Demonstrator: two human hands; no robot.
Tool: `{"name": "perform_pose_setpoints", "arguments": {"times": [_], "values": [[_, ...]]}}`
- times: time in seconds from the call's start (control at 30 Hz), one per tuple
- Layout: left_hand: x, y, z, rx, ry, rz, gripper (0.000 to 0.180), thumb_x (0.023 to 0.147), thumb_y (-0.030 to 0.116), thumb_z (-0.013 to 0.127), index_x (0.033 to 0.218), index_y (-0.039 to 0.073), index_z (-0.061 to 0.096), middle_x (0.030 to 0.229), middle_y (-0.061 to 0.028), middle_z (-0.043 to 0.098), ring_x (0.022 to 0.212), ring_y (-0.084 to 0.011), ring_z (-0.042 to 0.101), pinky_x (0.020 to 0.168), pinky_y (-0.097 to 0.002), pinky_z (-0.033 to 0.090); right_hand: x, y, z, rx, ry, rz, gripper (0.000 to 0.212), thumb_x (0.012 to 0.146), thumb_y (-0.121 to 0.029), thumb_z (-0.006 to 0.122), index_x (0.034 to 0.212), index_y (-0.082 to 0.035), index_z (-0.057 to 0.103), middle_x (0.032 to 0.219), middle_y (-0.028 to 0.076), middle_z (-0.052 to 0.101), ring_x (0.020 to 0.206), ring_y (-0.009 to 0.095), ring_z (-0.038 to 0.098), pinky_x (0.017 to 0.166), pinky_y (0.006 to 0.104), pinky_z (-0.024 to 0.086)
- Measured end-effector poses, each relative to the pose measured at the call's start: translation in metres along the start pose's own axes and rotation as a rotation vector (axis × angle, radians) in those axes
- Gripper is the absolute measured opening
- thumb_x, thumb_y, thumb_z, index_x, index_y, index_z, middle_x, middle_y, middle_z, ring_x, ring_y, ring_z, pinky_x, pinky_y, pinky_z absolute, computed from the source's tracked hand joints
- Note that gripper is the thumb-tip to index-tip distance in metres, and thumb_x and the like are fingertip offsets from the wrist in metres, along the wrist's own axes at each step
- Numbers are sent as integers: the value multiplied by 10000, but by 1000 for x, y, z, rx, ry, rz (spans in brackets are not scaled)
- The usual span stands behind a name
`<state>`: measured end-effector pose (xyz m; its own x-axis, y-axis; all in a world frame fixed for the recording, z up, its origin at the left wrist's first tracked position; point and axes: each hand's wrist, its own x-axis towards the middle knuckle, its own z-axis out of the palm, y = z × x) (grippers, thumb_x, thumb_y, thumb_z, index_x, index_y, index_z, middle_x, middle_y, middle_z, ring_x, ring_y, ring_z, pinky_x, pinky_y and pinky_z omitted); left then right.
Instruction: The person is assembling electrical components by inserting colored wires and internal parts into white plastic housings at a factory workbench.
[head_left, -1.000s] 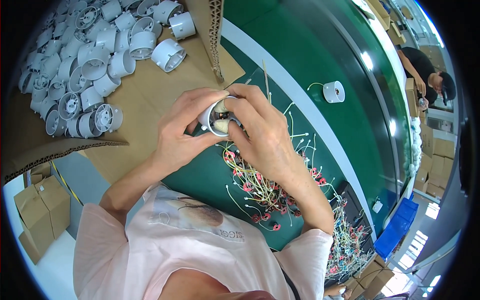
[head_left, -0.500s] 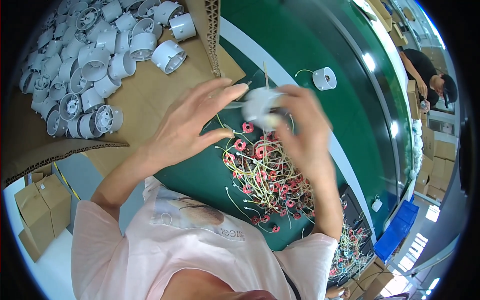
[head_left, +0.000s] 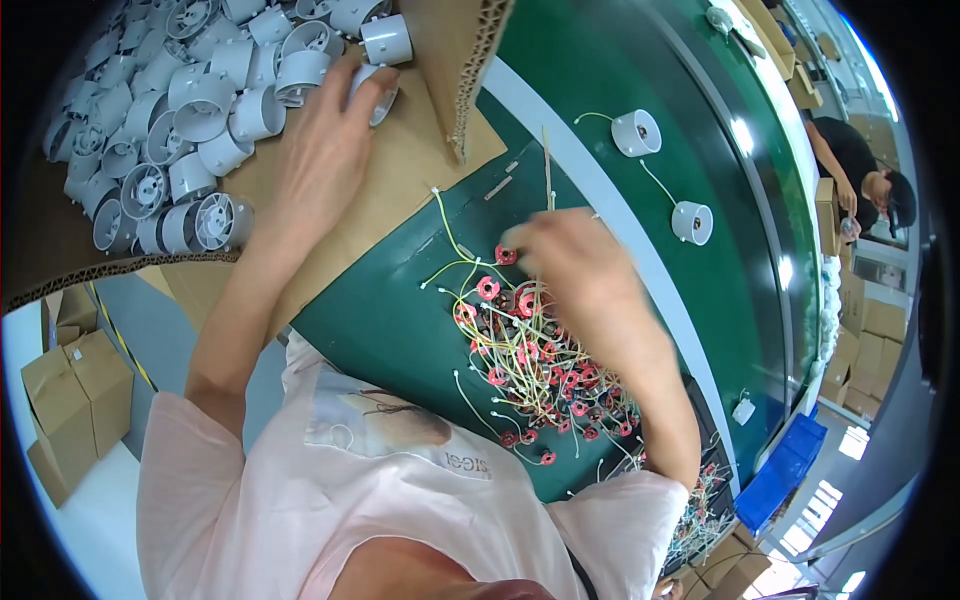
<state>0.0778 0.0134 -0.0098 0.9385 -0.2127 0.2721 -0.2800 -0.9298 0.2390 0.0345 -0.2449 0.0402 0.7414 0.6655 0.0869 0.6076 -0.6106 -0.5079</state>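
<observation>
Inside the carton (head_left: 452, 60), heaped white cups (head_left: 203, 112); left hand (head_left: 325, 160) has fingers clamped on one cup (head_left: 384, 104) at heap's edge. Right hand (head_left: 580, 262) blurred near wired parts (head_left: 527, 302); can't tell its fingers.

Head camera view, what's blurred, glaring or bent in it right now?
In the head view, the right hand is visibly blurred while the left hand looks sharper; in that same head view, two bright glare spots show toward the far edge of the green conveyor, and the lower edge of the large cardboard box curves near the picture's dark rim.
</observation>
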Motion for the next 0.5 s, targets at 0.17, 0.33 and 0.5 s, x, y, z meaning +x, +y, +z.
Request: {"name": "perform_pose_setpoints", "arguments": {"times": [0.17,0.33,0.5], "values": [[-15,14,-12,-570,-181,-230,545,710,39,635,1217,140,460,1245,-117,441,984,-266,516,816,-366,451,1,13,37,-82,-145,-8,295,692,55,600,973,-33,578,947,119,580,862,289,582,724,378,484],[-35,17,-28,-287,-132,98,591,686,37,658,1231,144,456,1235,-118,451,971,-266,514,831,-373,447,-15,16,26,145,39,227,277,756,-15,619,1031,-5,578,954,122,611,819,225,617,657,329,489],[-34,38,-24,-164,-179,329,577,675,54,680,1209,121,470,1212,-122,469,1017,-280,487,873,-392,413,-20,3,-4,934,438,588,269,856,-110,598,1093,13,570,951,132,635,736,171,632,547,254,483]]}}
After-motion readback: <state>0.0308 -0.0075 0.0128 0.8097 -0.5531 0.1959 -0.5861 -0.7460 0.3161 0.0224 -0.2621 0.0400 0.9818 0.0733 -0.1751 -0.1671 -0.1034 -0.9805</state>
